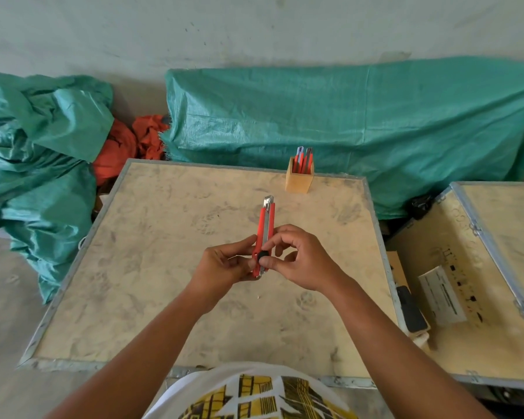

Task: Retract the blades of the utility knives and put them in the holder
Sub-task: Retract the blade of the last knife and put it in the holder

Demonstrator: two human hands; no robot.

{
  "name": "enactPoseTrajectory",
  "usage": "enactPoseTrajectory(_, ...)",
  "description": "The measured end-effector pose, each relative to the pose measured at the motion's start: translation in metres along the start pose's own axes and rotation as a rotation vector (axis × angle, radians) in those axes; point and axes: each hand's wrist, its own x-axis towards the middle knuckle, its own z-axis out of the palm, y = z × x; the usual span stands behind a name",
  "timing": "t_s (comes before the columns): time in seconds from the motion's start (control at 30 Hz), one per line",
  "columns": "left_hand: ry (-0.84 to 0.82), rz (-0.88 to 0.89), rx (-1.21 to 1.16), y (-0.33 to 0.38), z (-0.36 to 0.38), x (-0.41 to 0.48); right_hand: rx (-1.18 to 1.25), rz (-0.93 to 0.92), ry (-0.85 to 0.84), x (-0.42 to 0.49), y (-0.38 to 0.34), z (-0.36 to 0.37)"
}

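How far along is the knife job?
Done: several red knives already stand in the wooden holder at the table's far edge. In hand: one red utility knife, held by the left hand while the right hand works its black slider; a short bit of blade still shows. Left: finish retracting, drop it in. No other loose knives visible.

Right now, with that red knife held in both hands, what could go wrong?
1. The silver blade tip seems to stick out of the red plastic utility knife; a slip of either hand could mean a cut.
2. The right hand pinches the black slider knob; a jerky pull might twist the knife out of the left hand.
3. The small wooden holder stands near the table's far edge and could tip when loaded.
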Motion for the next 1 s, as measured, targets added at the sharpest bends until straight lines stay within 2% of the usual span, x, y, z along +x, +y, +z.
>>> enactPoseTrajectory(0.13,-0.010,0.007,-0.021,-0.002,0.007,-0.002,-0.009,-0.015,-0.043,-0.006,0.001,-0.010)
enactPoseTrajectory(0.37,-0.025,0.004,-0.026,-0.004,0.029,0.006,-0.010,-0.006,0.054,-0.011,0.013,-0.024)
enactPoseTrajectory(0.6,-0.039,0.017,0.030,-0.003,0.045,0.025,0.103,0.003,0.100,-0.003,0.028,-0.044)
enactPoseTrajectory(0.87,-0.055,0.024,0.119,0.011,0.063,0.076,0.153,0.084,0.151,0.033,0.043,-0.077)
enactPoseTrajectory(1.0,0.007,0.031,0.195,0.021,0.077,0.120,0.149,0.121,0.225,0.065,0.058,-0.099)
